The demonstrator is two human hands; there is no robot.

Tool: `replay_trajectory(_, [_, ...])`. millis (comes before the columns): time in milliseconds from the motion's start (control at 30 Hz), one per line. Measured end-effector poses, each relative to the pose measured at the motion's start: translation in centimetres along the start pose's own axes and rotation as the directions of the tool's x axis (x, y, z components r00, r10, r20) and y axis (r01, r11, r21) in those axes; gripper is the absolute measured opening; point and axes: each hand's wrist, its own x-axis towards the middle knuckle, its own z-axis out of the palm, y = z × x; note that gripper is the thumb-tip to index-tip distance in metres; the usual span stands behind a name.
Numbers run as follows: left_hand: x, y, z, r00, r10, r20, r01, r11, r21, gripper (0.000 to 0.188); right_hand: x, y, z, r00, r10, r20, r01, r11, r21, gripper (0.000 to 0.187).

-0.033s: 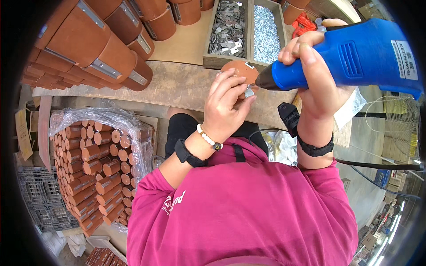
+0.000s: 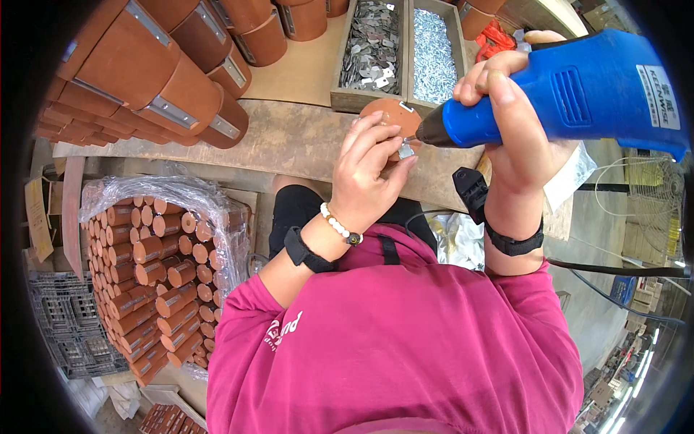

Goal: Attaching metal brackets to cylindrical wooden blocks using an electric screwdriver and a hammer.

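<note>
My left hand [image 2: 365, 177] is closed around an orange-brown cylinder [image 2: 399, 112] at the front edge of the bench. A small shiny metal plate [image 2: 406, 151] shows by its thumb, against the cylinder's side. My right hand [image 2: 517, 116] grips a blue power screwdriver [image 2: 593, 98] lying nearly level, its dark nose pointing left. The bit meets the work just above the metal plate; whether a screw sits at its tip is too small to tell. Part of the cylinder is hidden behind my left fingers.
Behind the cylinder, a divided wooden tray [image 2: 406, 58] holds flat metal plates [image 2: 372, 43] and small silvery screws [image 2: 435, 54]. Larger brown cylinders [image 2: 126, 65] are stacked at far left. Lower left, film-wrapped cylinders [image 2: 166, 260] fill a stack. A red plastic bag [image 2: 497, 36] and black cable [image 2: 614, 270] lie right.
</note>
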Motion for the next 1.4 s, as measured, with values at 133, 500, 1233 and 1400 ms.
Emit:
replay_trajectory(133, [0.0, -0.1, -0.1, 1.000, 0.011, 0.009, -0.011, 1.000, 0.005, 0.024, 0.0, -0.4, -0.1, 0.994, 0.088, 0.067, -0.077, 0.984, -0.162, 0.040])
replay_trajectory(500, [0.0, -0.1, 0.0, 1.000, 0.024, -0.002, -0.024, 0.999, 0.025, 0.025, 0.6, 0.7, 0.0, 0.990, 0.083, 0.113, -0.078, 0.996, -0.049, 0.012])
replay_trajectory(1233, [0.1, -0.1, 0.1, 1.000, 0.020, -0.010, -0.020, 1.000, 0.004, 0.024, 1.2, 0.6, 1.4, 0.731, 0.644, -0.225, -0.234, 0.546, 0.805, 0.047])
replay_trajectory(1400, [0.1, 0.1, 0.1, 1.000, 0.017, -0.004, -0.017, 1.000, 0.012, 0.024, -0.1, 1.2, -0.2, 0.988, -0.010, 0.152, 0.030, 0.991, -0.132, 0.032])
